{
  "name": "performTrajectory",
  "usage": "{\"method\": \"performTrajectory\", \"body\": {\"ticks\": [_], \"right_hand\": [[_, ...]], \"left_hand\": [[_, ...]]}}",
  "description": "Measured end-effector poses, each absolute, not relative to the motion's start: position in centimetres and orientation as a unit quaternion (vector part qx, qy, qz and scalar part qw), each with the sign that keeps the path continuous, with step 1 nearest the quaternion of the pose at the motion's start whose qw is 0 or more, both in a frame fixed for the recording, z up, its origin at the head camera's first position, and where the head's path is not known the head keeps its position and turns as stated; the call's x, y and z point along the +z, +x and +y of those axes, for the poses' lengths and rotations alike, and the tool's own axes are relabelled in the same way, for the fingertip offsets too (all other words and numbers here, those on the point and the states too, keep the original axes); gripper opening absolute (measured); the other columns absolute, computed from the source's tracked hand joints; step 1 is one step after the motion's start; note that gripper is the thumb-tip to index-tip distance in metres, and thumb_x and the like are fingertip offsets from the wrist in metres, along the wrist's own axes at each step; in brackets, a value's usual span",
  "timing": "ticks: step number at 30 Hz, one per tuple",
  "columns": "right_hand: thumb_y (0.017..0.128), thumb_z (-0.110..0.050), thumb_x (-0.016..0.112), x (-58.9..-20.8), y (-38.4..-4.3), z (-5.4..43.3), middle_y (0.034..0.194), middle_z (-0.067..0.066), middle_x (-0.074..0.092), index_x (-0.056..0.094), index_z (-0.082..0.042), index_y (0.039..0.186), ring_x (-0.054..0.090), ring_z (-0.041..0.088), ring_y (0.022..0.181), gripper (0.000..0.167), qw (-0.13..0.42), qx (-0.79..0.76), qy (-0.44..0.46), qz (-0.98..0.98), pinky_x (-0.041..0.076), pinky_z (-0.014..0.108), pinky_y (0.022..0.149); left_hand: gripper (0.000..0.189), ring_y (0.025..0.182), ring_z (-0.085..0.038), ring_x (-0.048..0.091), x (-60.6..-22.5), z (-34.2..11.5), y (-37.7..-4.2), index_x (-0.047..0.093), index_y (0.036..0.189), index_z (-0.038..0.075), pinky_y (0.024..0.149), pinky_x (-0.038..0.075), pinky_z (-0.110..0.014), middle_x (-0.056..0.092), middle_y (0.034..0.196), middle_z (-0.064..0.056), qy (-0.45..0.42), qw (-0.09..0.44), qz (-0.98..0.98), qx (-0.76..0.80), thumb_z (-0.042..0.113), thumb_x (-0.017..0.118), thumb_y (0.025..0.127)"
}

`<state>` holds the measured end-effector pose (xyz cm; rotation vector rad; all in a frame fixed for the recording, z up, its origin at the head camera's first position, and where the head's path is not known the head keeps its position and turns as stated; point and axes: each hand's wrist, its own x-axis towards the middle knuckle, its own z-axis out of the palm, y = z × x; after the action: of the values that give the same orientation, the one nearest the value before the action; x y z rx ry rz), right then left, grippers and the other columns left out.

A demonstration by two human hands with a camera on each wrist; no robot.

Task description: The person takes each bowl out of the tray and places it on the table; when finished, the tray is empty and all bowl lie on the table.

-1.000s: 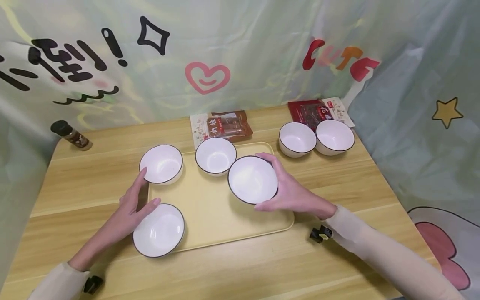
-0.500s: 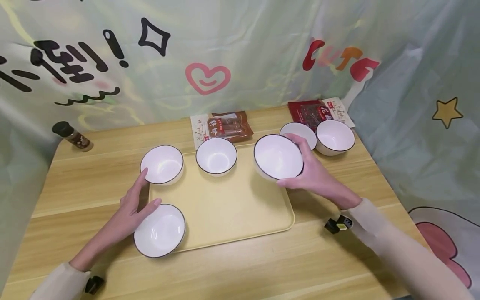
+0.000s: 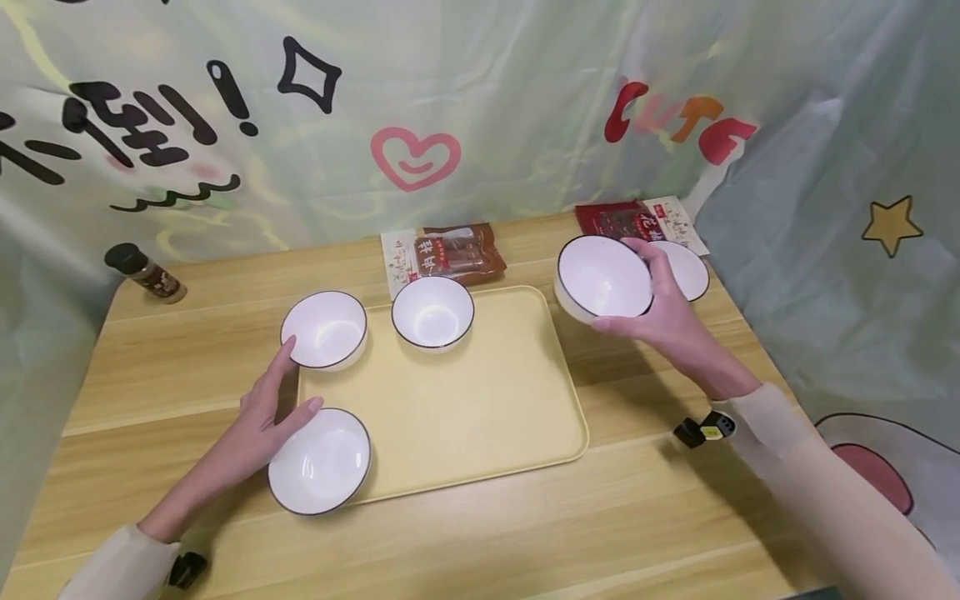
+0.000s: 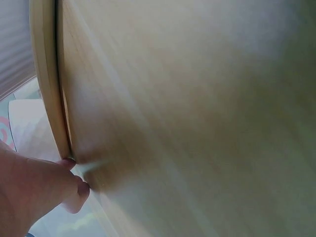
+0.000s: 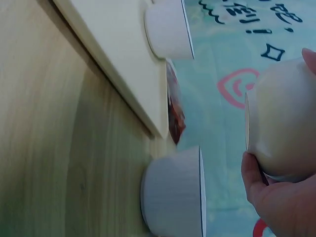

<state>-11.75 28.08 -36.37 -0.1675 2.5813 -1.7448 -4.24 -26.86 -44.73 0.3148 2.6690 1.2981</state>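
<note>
My right hand (image 3: 667, 321) grips a white bowl (image 3: 603, 279) with a dark rim, thumb at the near side and fingers behind. It is raised at the right; in the right wrist view another bowl (image 5: 173, 192) stands on the table below it, hidden from the head view. My left hand (image 3: 262, 417) is spread at the tray's left edge (image 4: 47, 84). Its index fingertip is right at the rim of the back-left bowl (image 3: 324, 329), its thumb at the rim of the front-left bowl (image 3: 320, 461). A further bowl (image 3: 432, 311) sits at the tray's back.
The yellow tray (image 3: 465, 408) lies mid-table. Behind it is a brown food packet (image 3: 450, 254); a red packet (image 3: 618, 218) lies at the back right, near a partly covered bowl (image 3: 688, 268). A black-capped spice jar (image 3: 146, 273) is at the far left. Printed cloth hangs behind.
My right hand has carried its bowl from over the tray to the back right, over the bowl there. The left hand and the bowls beside it have stayed in place.
</note>
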Motion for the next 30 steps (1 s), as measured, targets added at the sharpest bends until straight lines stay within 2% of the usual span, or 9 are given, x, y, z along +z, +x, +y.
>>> {"method": "performTrajectory", "body": {"ticks": [6,11,21,30], "right_hand": [[0.086,0.001,0.089,-36.1,-12.4,29.8,0.172,0.010,0.025,0.018,-0.015,0.171,0.030,0.028,0.150,0.111,-0.026,-0.565,-0.019,0.824,0.032,0.040,0.118],[0.089,0.001,0.086,-36.0,-12.7,31.2,0.169,0.010,0.023,0.017,-0.015,0.171,0.032,0.026,0.146,0.108,-0.040,-0.580,0.007,0.814,0.032,0.034,0.117],[0.089,0.002,0.085,-35.8,-13.7,33.3,0.168,0.009,0.025,0.021,-0.017,0.168,0.033,0.026,0.146,0.104,-0.066,-0.584,0.034,0.808,0.034,0.029,0.117],[0.091,-0.007,0.086,-36.3,-14.7,35.2,0.169,0.007,0.026,0.019,-0.016,0.169,0.035,0.025,0.147,0.102,-0.082,-0.567,0.085,0.815,0.033,0.036,0.121]], "left_hand": [[0.097,0.158,-0.052,0.016,-44.9,-26.9,-4.2,-0.001,0.176,0.040,0.119,0.001,-0.078,0.025,0.170,-0.032,0.100,0.084,0.892,0.433,0.033,0.068,0.109],[0.098,0.158,-0.052,0.015,-44.8,-27.0,-4.2,-0.003,0.176,0.039,0.119,0.001,-0.079,0.024,0.171,-0.032,0.097,0.091,0.892,0.431,0.034,0.068,0.109],[0.097,0.158,-0.051,0.015,-44.4,-26.9,-4.4,-0.002,0.176,0.039,0.119,0.002,-0.079,0.024,0.170,-0.032,0.099,0.090,0.894,0.427,0.035,0.068,0.109],[0.097,0.157,-0.053,0.015,-44.3,-26.8,-4.2,-0.002,0.176,0.039,0.119,0.002,-0.079,0.027,0.169,-0.033,0.095,0.091,0.896,0.424,0.035,0.068,0.109]]}}
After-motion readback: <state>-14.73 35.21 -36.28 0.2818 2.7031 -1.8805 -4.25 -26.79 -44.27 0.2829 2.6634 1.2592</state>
